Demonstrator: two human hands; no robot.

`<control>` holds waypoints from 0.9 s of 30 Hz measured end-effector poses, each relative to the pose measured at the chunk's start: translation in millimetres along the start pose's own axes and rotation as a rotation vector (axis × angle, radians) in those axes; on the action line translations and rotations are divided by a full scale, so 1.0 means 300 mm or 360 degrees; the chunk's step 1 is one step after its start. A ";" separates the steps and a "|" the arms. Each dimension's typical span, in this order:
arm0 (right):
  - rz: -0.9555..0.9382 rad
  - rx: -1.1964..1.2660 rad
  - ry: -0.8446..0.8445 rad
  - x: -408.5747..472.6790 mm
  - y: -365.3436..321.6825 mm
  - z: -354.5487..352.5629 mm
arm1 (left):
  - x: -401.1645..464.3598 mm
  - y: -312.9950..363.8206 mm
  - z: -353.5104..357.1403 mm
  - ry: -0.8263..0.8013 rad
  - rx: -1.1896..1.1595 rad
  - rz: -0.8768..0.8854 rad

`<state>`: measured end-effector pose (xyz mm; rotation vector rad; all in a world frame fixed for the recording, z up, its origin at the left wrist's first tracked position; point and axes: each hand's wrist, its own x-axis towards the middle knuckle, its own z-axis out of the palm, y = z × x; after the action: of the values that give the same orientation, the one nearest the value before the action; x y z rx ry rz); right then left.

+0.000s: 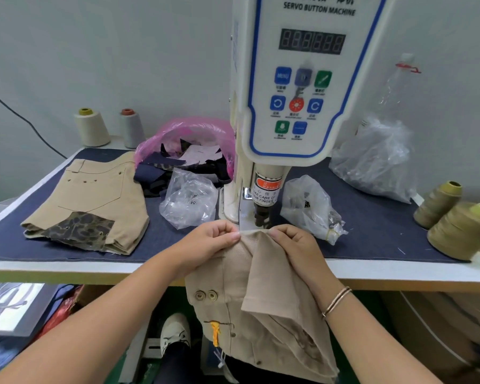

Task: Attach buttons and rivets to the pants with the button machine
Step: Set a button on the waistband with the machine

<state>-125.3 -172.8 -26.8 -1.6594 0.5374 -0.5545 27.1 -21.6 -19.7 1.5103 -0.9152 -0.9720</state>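
Item 1, pants [250, 275]: beige twill, in our hands at the front edge of the table [67, 268], most of the garment hanging below the tabletop. We hold the top fold just under the punch head of the button machine [297, 87]. 2 brass buttons [205, 295] sit side by side on the hanging part; a yellow tag [214, 332] hangs lower down.

Item 2, left hand [205, 242]: fingers curled, thumb and forefinger pinching the fold's left end.

Item 3, right hand [297, 245]: fingers curled, clamped on the fold's right end; thin bangles [336, 300] on the wrist.

Item 4, button machine: white column with blue-edged control panel, dark digit display, coloured keys, a finger-warning label on the ram.

Item 5, folded beige pants [94, 200] with a leopard-print patch, lying on the table's navy cloth, well to our left.

Item 6, pink bag [189, 139] of fabric scraps behind; 2 clear bags [189, 200] flanking the machine base; a larger clear bag [377, 159] at far right.

Item 7, thread cones: 2 [92, 127] at the back left, 2 olive ones [455, 225] at right.
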 end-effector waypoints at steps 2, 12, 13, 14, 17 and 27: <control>0.0001 0.0005 -0.0018 0.003 0.004 -0.007 | 0.007 0.002 -0.009 -0.0074 -0.0040 -0.0052; 0.0103 0.0159 -0.0271 -0.014 0.009 -0.017 | 0.011 -0.007 -0.015 -0.0115 0.0071 -0.0092; 0.0112 0.0126 -0.0357 -0.015 0.003 -0.027 | 0.010 -0.007 -0.016 -0.0120 0.0050 -0.0083; 0.0118 0.0093 -0.0409 -0.012 0.000 -0.037 | 0.010 -0.009 -0.018 -0.0136 0.0012 -0.0066; 0.0106 0.0096 -0.0436 0.005 -0.006 -0.060 | 0.012 -0.008 -0.026 -0.0205 -0.0133 -0.0036; 0.0018 0.0358 -0.0447 0.015 0.054 -0.061 | 0.039 -0.046 -0.034 -0.0087 -0.0438 0.0012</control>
<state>-134.1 -192.0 -40.1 -1.4865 0.2684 -0.3512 41.7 -26.6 -33.7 1.2523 -0.7887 -1.0911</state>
